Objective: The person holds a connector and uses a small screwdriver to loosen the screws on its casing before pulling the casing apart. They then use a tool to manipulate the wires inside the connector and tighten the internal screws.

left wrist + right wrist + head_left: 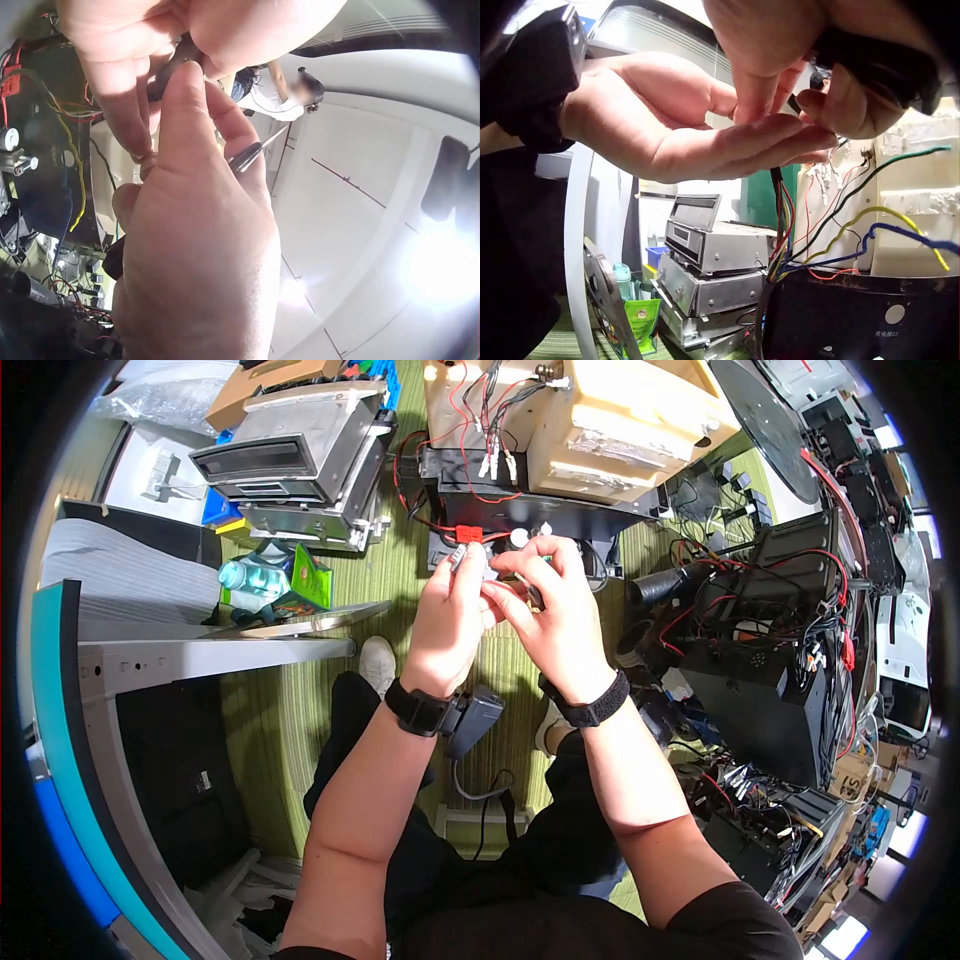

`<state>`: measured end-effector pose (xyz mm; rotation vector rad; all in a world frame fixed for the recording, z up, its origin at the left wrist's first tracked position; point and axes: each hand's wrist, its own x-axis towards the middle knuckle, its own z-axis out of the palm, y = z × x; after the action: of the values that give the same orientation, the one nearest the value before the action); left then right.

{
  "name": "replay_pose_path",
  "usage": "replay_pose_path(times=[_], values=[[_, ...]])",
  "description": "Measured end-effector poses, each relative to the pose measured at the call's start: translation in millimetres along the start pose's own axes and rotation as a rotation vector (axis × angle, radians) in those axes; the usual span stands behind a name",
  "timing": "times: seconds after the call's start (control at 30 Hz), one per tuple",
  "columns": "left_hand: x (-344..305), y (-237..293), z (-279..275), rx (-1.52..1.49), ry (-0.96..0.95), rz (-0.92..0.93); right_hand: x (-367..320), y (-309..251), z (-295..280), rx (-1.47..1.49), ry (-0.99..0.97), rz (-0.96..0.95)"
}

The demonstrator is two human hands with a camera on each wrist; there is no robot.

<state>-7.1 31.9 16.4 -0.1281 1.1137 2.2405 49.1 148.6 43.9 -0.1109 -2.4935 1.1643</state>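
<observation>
The left hand (446, 622) and the right hand (560, 615) meet in front of the body. In the left wrist view, fingertips of both pinch a small black piece (174, 71), partly hidden. The right hand also holds a black-handled tool (877, 71) in its curled fingers; a thin metal shaft (249, 156) sticks out beside its thumb. Below the left fingers, in the right wrist view, a black sheath (776, 174) hangs down with coloured wires; green (907, 155), yellow (900, 215) and blue (900, 234) ends spread to the right. The fingers hide the exact contact.
A black box (560, 510) with a red connector (467, 534) and cream housings (610, 440) stand ahead. Metal units (300, 460) are stacked at the left, by a green bag (310, 578). Black equipment and tangled cables (760, 690) fill the right. A person in white (274, 101) is behind.
</observation>
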Motion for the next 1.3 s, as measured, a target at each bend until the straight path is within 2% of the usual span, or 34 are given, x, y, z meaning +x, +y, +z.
replay_pose_path(times=[0.13, 0.23, 0.47, 0.63, 0.73, 1.3], values=[[0, 2, 3, -0.015, 0.006, -0.003, 0, -5, -1, 0.045, -0.006, 0.067], [-1, 2, 2, -0.019, 0.003, -0.006, 0, -1, 0, -0.011, -0.008, -0.003], [-5, 9, 8, 0.057, 0.025, -0.033, 0, -2, 2, 0.004, 0.010, 0.005], [-5, 9, 9, 0.034, 0.034, -0.027, 1, 0, 4, 0.019, 0.062, -0.062], [-5, 10, 9, 0.051, 0.031, -0.034, 0, -1, 3, 0.038, 0.039, -0.014], [-10, 15, 18, 0.056, 0.069, -0.039, 1, -2, 2, 0.049, 0.043, -0.002]])
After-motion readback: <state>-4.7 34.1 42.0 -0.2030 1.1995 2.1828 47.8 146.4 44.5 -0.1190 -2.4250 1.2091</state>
